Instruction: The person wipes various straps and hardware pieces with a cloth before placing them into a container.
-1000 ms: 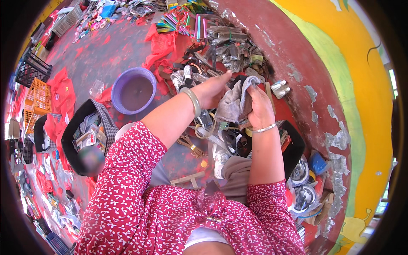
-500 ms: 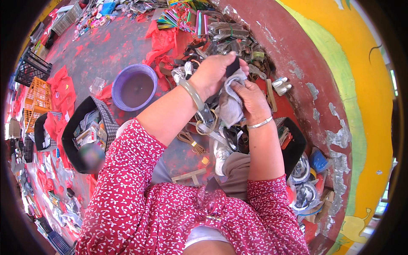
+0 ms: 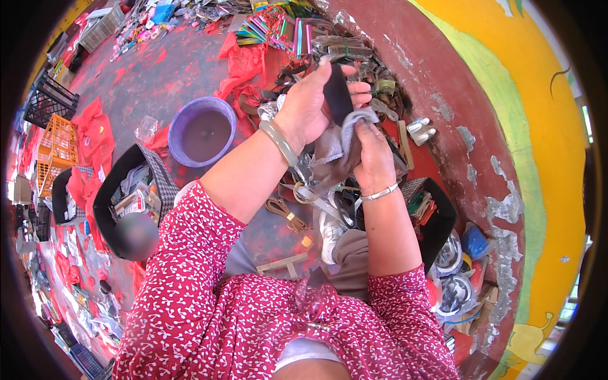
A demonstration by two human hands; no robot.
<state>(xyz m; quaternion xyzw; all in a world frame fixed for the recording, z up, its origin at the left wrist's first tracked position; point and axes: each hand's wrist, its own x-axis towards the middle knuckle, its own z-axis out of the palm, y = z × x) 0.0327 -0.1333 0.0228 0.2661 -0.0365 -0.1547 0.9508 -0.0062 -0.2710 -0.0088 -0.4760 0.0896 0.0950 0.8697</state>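
Note:
A flat black strap (image 3: 337,88) lies across the palm of my left hand (image 3: 305,107), between its thumb and loosely stretched fingers. My right hand (image 3: 375,155) pinches a grey cloth (image 3: 345,142) with the thumb on top, at the strap's lower end. Folds of the cloth hang down between both hands. Whether the strap runs on under the cloth is hidden. Below the hands is a tangle of straps and belts (image 3: 310,190), partly covered by the cloth. A coiled brown cord (image 3: 285,212) is on the floor near my shoe (image 3: 331,234).
A purple basin (image 3: 178,136) of murky water stands to the left. Beside it is a black checked box (image 3: 114,190) of packaged goods; another black box (image 3: 437,221) is at my right. Bundled straps (image 3: 348,47) lie along the red wall (image 3: 437,69). A small wooden piece (image 3: 282,263) lies near my legs.
My left fingers have opened out and more of the black strap shows. The cloth has shifted from a bunched wad to looser folds; my right hand has moved slightly down.

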